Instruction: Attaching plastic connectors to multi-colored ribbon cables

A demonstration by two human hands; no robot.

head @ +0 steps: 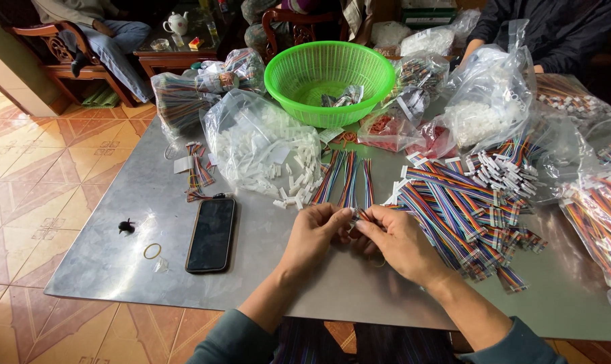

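Hands [356, 232] pinch ribbon cable [349, 182].

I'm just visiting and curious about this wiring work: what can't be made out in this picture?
- Head view: the small piece pinched between the left hand and right hand is hidden by the fingers.
- Contents of the round green plastic basket: partly hidden by its wall.
- Clear plastic bag of rainbow-coloured wire bundles: cut off by the right edge.
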